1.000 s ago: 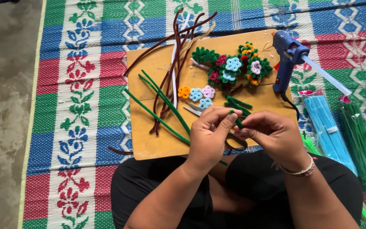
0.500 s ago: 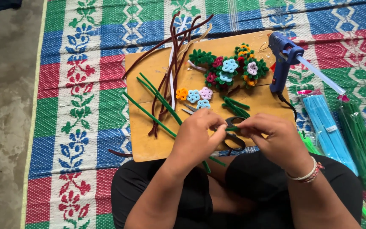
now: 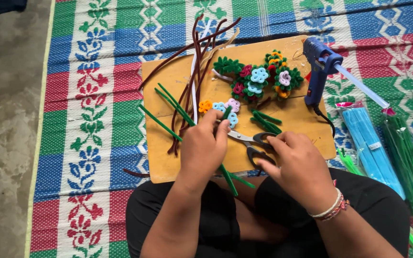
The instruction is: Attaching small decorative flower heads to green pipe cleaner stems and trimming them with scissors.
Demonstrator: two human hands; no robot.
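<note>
My left hand (image 3: 202,147) pinches a green pipe cleaner (image 3: 228,179) whose tip rises near the small flowers and whose tail runs down past my wrist. My right hand (image 3: 296,162) grips the black handles of scissors (image 3: 250,141); the blades point left toward the left hand, slightly apart. Both hands are over the front of a wooden board (image 3: 168,157). Small orange, blue and pink pipe-cleaner flowers (image 3: 220,107) lie just beyond my left fingers. Short green cut pieces (image 3: 265,120) lie above the scissors.
A finished flower cluster (image 3: 259,76) sits at the board's back. Brown, white and green pipe cleaners (image 3: 193,81) spread at its left. A blue glue gun (image 3: 321,67) stands at the right edge. Packs of blue (image 3: 366,143) and green pipe cleaners (image 3: 409,162) lie on the woven mat.
The hands separated. My right hand dropped onto the scissors and took their handles. My left hand shifted left and forward, keeping the green pipe cleaner.
</note>
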